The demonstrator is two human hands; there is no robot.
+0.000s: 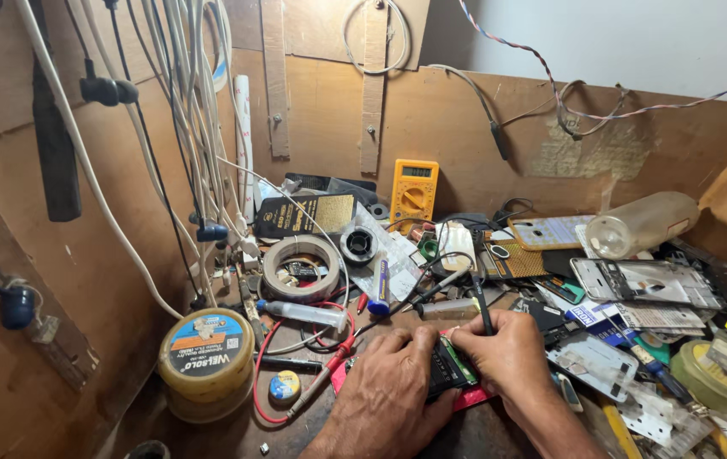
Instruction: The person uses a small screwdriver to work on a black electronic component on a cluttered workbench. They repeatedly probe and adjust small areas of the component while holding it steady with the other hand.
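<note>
Working at a cluttered wooden worktop [236,429], a person bends both hands over a small dark phone part [446,367] with a green edge, lying between the two hands on a red mat [475,398]. The left hand [389,387] lies flat with fingers curled over the part's near edge, pressing it down. The right hand [508,353] pinches a thin black tool [480,302] that stands up past its fingertips, with the tip hidden behind the fingers.

Judging by the scene, the job looks to be midway: the part lies bare and apart from any phone body, and the tool is in use on it, so opening seems done while the repair itself and any reassembly are left.

Just left of the left hand lie a red probe lead [329,361] and a small round tin [284,387]; further left stands a yellow glue tub [207,361]. Beyond the hands are a tape roll [271,259], a clear syringe [299,313] and, against the back wall, a yellow multimeter [414,194]. To the right of the right hand are phone frames [644,280], an overturned plastic bottle [639,223] and loose cards. White cables [181,102] hang on the wall well to the left.
</note>
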